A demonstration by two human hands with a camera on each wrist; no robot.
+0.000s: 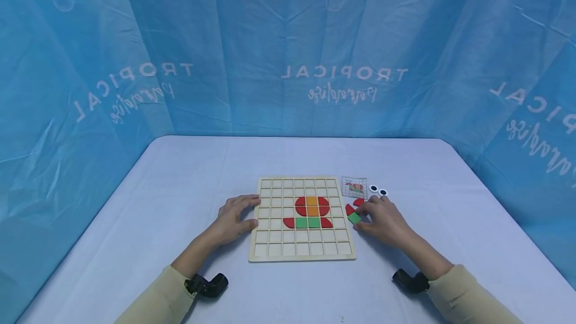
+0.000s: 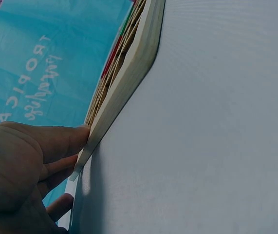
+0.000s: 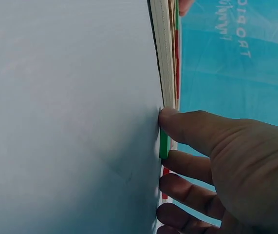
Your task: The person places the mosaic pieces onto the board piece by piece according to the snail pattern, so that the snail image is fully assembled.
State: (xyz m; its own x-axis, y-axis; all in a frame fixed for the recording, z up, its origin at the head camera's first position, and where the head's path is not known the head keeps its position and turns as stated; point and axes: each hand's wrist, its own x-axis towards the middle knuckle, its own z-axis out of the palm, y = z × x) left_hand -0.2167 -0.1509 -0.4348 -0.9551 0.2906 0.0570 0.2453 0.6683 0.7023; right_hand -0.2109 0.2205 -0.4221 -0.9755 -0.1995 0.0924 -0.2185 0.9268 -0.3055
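A wooden grid board (image 1: 294,253) lies on the table, bearing red rounded pieces (image 1: 300,206), orange squares (image 1: 312,205) and green squares (image 1: 308,222). At its left edge rests my left hand (image 1: 234,219); in the left wrist view the thumb (image 2: 68,141) touches the board's rim, fingers loosely extended. Just right of the board, my right hand (image 1: 382,219) has thumb and forefinger on either side of a loose green square (image 1: 354,218), pinching it at the tabletop. The right wrist view shows that green square (image 3: 164,144) between them. Two loose red pieces (image 1: 358,202) lie beside the fingers.
A small printed pattern card (image 1: 354,187) lies off the board's upper right. Next to it are two white discs with black centres (image 1: 373,188). The white table (image 1: 202,164) has blue curtains (image 1: 270,39) behind and at both sides.
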